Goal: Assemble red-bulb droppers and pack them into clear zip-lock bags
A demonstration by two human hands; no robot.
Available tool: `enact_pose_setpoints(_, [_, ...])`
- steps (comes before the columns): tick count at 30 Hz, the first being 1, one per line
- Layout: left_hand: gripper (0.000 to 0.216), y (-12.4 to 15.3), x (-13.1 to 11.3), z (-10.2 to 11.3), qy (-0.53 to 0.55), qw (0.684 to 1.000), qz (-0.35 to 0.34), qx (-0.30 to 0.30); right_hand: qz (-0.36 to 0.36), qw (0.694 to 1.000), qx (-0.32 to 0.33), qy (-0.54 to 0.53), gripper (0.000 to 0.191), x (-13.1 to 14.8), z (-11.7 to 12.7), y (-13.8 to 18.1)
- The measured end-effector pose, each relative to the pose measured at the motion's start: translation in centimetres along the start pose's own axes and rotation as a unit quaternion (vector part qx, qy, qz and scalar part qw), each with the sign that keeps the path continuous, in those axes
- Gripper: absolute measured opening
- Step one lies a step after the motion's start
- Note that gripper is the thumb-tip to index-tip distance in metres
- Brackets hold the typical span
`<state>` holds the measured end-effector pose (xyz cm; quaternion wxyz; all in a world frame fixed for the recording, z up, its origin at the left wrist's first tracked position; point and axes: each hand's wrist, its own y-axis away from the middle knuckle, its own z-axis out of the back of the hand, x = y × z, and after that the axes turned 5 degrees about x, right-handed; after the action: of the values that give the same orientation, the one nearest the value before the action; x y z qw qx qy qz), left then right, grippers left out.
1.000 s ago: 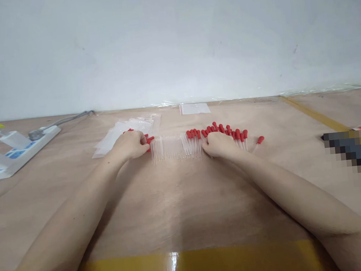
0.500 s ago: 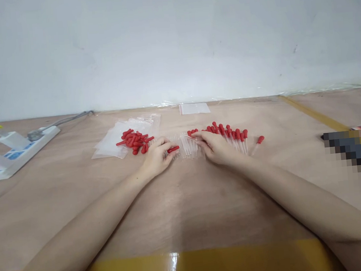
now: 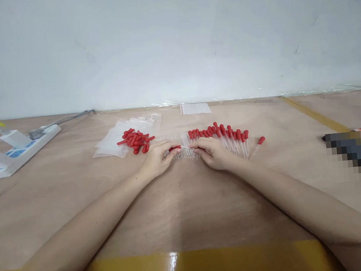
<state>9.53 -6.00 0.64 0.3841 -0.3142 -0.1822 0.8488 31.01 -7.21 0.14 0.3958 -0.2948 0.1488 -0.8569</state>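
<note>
Between the fingers of my left hand (image 3: 157,158) is a red rubber dropper bulb (image 3: 175,148), pointing right. My right hand (image 3: 213,151) pinches a thin clear dropper tube (image 3: 186,147), whose left end meets the bulb's mouth; I cannot tell whether it sits inside. Under and behind both hands lies a row of clear tubes (image 3: 185,138). A pile of loose red bulbs (image 3: 133,141) is left of my left hand. Beyond and right of my right hand, droppers with red bulbs (image 3: 223,131) lie side by side, and a single dropper (image 3: 261,140) lies apart.
Clear plastic bags (image 3: 111,144) lie under the bulb pile. A small white packet (image 3: 195,108) is near the wall. On the left stands a white power strip (image 3: 34,145) with plugs and cables. A dark pixelated object (image 3: 355,157) lies at the right.
My hands have come together, bringing the tube's end up against the red bulb. Before, the bulb and tube were apart. The piles on the table look the same.
</note>
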Motion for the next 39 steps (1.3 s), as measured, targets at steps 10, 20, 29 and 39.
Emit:
enact_pose_setpoints(10, [0.022, 0.8, -0.4, -0.1, -0.063, 0.990, -0.077, 0.102, 0.062, 0.984, 0.079, 0.145, 0.028, -0.4, 1.1, 0.4])
enact_pose_setpoints(20, [0.023, 0.9, -0.8, 0.0, -0.096, 0.981, -0.088, 0.144, 0.061, 0.989, 0.083, 0.106, 0.024, 0.7, 0.0, 0.4])
enact_pose_setpoints(29, [0.022, 0.6, -0.6, 0.0, -0.107, 0.980, -0.118, 0.119, 0.014, 0.992, 0.109, 0.066, 0.023, 1.7, 0.3, -0.1])
enact_pose_setpoints(39, [0.034, -0.7, 1.7, 3.8, -0.238, 0.968, 0.040, 0.068, -0.323, 0.931, 0.102, 0.135, 0.027, -0.1, 7.3, -0.9])
